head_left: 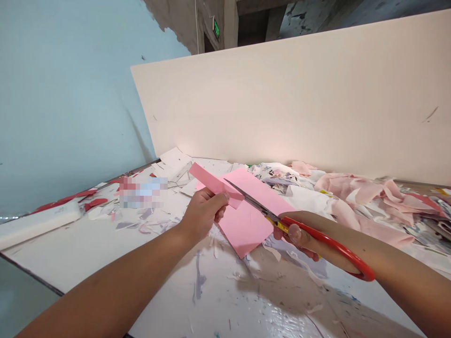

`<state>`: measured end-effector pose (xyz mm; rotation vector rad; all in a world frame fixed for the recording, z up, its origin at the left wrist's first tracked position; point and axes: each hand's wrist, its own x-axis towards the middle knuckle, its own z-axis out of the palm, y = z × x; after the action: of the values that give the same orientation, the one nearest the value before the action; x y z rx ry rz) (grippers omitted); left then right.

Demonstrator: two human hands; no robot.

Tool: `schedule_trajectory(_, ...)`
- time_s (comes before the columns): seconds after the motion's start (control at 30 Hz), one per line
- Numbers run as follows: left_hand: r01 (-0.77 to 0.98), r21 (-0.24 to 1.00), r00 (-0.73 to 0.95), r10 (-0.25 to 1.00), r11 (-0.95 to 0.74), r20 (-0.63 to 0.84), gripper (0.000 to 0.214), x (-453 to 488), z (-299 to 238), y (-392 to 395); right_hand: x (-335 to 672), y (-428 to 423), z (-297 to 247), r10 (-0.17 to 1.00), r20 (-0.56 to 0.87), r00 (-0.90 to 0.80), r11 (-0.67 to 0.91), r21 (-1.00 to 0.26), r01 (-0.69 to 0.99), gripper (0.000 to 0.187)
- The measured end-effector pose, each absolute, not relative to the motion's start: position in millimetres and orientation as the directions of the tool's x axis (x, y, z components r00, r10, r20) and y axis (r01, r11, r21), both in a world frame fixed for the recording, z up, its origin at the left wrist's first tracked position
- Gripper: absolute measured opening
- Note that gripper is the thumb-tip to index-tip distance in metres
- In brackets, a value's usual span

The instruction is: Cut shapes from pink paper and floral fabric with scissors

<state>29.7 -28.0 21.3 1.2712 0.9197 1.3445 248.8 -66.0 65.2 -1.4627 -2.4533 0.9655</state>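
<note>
The fingers of the left hand (202,215) pinch a pink paper strip (211,184), holding it up clear of the pink sheet (246,225) on the tabletop (88,253) so the scissors (327,241), gripped closely by the right hand (299,234), can reach its edge.

No words, brands or numbers can be read anywhere in view. A small lit green sign (216,28) sits on the wall near the top of the frame, its marks too small and slanted to make out. A pixelated patch (143,192) left of centre covers part of the table.
</note>
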Motion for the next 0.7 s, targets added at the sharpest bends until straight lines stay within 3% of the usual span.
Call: schedule_trajectory(0.7, -0.162, 0.967, 0.067, 0.976, -0.194, 0.207, 0.026, 27.3, 21.6, -25.4, 253.0, -64.0, 63.7, 0.827, -0.200, -0.525, 0.324, -0.594, 0.736, 0.062)
